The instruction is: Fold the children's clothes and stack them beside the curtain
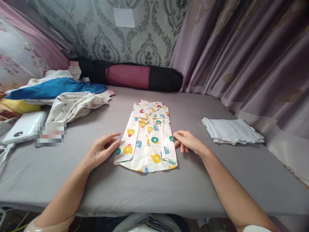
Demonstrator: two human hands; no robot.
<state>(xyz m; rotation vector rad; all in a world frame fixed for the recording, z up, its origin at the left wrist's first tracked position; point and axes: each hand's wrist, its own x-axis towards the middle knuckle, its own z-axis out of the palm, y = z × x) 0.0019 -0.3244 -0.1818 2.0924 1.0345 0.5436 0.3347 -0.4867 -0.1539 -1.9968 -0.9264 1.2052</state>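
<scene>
Left hand [101, 149] and right hand [189, 140], both loosely spread, are flanking a printed shirt [149, 149], while a folded garment [233, 131] is lying outward of the right hand

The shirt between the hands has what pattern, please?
Head view: the shirt is white with yellow, blue, green and red prints.

Bare hands [102, 149], small dark dots [95, 155] on the left one, cream left sleeve [51, 225], white right sleeve [257, 228]

Folded flaps [129, 141] hide part of the shirt [149, 156]; pixels blur the item [50, 134] by the power bank [26, 124] (markings unreadable).
</scene>
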